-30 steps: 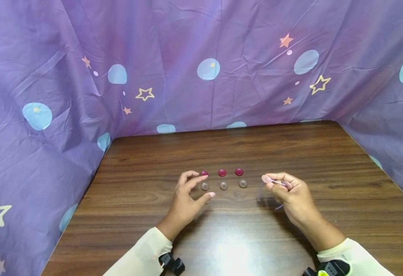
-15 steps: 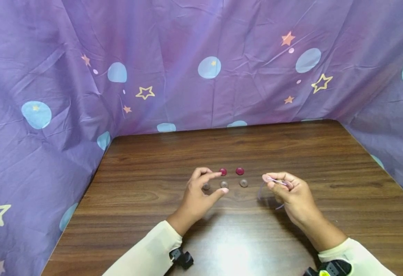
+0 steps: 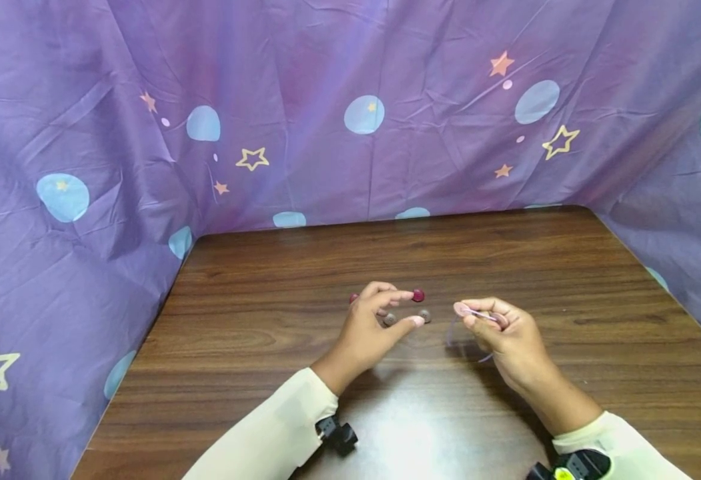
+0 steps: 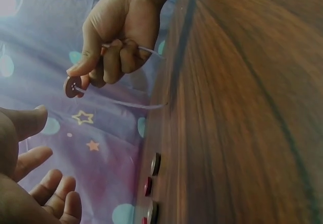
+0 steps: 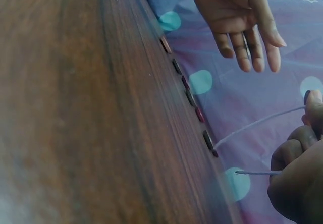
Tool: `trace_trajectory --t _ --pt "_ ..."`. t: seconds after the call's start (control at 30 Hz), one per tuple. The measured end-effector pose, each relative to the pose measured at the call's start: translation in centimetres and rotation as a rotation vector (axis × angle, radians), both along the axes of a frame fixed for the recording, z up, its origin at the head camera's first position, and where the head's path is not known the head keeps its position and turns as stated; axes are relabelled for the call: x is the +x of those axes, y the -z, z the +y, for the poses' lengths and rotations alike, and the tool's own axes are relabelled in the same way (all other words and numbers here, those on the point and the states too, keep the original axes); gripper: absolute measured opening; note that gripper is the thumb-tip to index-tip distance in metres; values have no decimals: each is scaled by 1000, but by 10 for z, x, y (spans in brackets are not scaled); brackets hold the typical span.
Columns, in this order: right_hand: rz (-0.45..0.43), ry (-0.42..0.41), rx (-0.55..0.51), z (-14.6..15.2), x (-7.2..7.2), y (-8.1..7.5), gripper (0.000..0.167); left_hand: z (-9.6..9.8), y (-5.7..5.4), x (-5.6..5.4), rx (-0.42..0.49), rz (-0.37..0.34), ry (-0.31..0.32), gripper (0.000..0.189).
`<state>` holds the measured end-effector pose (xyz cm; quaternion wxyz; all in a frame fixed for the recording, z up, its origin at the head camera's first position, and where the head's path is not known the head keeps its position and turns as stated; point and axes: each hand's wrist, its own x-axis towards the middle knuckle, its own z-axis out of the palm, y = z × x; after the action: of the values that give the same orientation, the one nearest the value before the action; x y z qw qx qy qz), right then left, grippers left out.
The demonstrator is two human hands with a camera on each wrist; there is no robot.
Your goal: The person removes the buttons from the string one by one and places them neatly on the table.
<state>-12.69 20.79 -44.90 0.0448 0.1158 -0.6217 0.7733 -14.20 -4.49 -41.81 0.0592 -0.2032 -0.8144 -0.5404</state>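
In the head view my right hand (image 3: 509, 337) pinches a pinkish-brown button (image 3: 461, 309) between thumb and index finger. A thin lilac cord (image 4: 126, 103) passes through a hole in that button, and its two ends hang below the hand. My left hand (image 3: 365, 330) reaches over the loose buttons with fingers spread and nothing held. Its fingertips overlap a dark red button (image 3: 418, 295) and a grey-brown button (image 3: 425, 316) in the head view. Another grey-brown button (image 3: 389, 319) shows between thumb and fingers. A red one (image 3: 353, 298) peeks out behind the hand.
The buttons lie on a dark wood-grain table (image 3: 236, 287). A purple curtain (image 3: 302, 67) with stars and blue spots hangs behind it and along both sides. In the right wrist view several buttons line up along the table, with a pinkish one (image 5: 165, 45) at the far end.
My left hand has moved to the right over the button rows, from the left pair toward the rightmost pair. My right hand stays in place, still pinching the button with its cord.
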Motion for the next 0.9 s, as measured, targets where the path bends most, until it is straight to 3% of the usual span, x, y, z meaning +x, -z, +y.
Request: trace_trajectory --t 0.47,0.67,0.9 --pt "27 -25 2 -1 0 1 32 20 -5 -6 1 -52 78 43" --pt "36 -33 15 -2 0 2 34 27 -6 -8 -11 -40 122 45" --pt "34 -57 7 -2 0 2 36 32 -7 -9 -28 -98 165 47"
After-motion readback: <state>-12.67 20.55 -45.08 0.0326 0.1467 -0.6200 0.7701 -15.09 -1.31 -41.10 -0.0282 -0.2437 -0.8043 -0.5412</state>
